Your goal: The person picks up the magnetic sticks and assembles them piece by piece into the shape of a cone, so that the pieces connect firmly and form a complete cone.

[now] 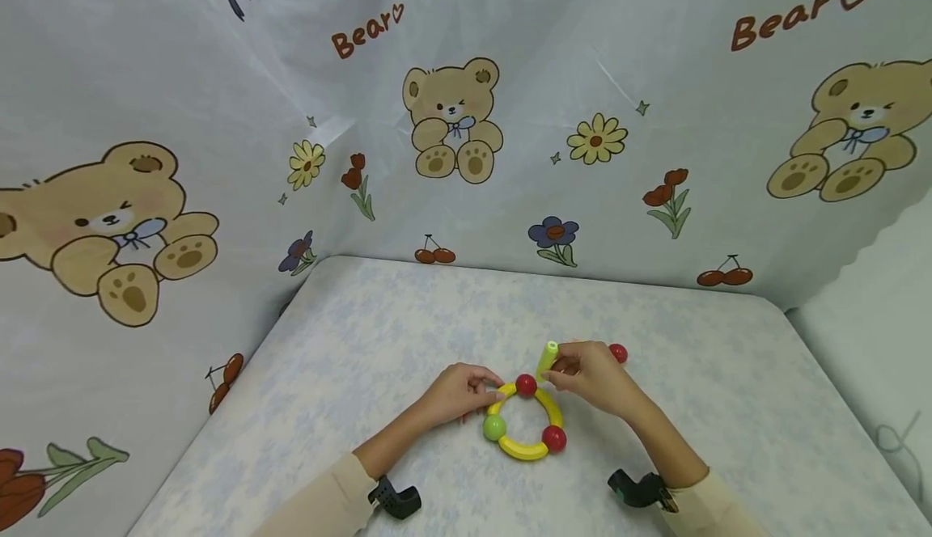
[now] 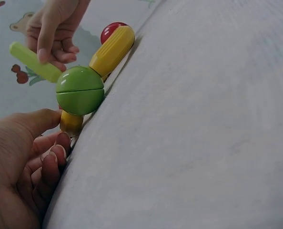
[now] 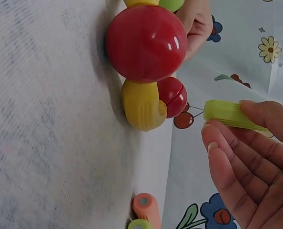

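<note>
On the table, a ring of yellow curved bars (image 1: 520, 450) is joined by a green ball (image 1: 494, 427), a red ball (image 1: 526, 385) at the far side and another red ball (image 1: 554, 439) at the near right. My left hand (image 1: 457, 394) pinches the ring's upper-left bar (image 2: 71, 123) between thumb and fingers. My right hand (image 1: 597, 375) holds a light green stick (image 1: 548, 357) between thumb and fingertips, tilted up beside the far red ball. In the right wrist view the stick (image 3: 227, 113) stands apart from the balls.
Beyond my right hand lies one more red ball (image 1: 618, 353), partly hidden. An orange stick (image 3: 148, 207) and a green piece (image 3: 140, 224) show at the bottom of the right wrist view. A bear-printed curtain (image 1: 510, 221) hangs along the back edge of the pale table (image 1: 379, 310).
</note>
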Available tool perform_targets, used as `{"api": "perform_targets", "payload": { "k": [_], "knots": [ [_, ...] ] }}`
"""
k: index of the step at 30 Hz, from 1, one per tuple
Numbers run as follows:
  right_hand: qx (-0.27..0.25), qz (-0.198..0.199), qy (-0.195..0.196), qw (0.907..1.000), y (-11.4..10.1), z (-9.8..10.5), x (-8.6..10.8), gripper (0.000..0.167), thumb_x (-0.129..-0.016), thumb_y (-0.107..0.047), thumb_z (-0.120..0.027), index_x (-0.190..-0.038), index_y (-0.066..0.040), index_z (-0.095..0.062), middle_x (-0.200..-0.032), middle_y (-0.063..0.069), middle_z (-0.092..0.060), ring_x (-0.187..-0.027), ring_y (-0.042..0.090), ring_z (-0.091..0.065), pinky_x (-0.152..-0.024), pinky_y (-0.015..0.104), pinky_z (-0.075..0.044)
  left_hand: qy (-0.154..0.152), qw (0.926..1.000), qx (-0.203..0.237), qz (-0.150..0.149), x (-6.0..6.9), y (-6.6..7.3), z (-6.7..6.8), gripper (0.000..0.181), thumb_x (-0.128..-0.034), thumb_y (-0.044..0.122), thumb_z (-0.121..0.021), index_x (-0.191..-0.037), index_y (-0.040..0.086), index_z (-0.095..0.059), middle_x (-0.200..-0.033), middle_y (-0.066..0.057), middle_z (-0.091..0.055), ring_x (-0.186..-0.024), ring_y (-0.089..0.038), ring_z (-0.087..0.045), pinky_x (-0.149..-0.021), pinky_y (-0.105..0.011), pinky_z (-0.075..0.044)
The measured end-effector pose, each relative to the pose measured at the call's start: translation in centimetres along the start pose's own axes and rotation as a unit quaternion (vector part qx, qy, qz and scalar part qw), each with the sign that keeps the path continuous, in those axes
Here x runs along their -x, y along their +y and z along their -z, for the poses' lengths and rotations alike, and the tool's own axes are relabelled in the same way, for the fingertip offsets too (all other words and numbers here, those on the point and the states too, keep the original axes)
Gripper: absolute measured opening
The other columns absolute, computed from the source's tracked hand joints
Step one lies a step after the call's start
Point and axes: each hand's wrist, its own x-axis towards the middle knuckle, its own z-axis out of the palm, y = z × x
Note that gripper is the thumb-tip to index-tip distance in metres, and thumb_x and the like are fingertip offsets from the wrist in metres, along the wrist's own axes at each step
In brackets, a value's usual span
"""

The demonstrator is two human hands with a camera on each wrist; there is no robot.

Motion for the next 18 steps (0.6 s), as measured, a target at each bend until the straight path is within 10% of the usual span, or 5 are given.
{"api": "perform_targets", "payload": {
  "k": [18],
  "knots": [
    [0.04, 0.0, -0.034, 0.9986, -0.6, -0.8, -1.6, 0.008, -0.089, -0.014, -0.08, -0.086, -0.014, -0.073, -0.08, -0.006, -0.07, -0.069, 0.008, -0.063, -0.061, 0.02, -0.055, 0.003, 0.9999, 0.006, 0.007, 0.0, 0.2, 0.1, 0.021, -0.0957, 0.033, -0.073, -0.111, 0.019, -0.077, -0.063, 0.003, -0.065, -0.038, -0.01, -0.045, -0.036, -0.026, -0.041]
  ]
}}
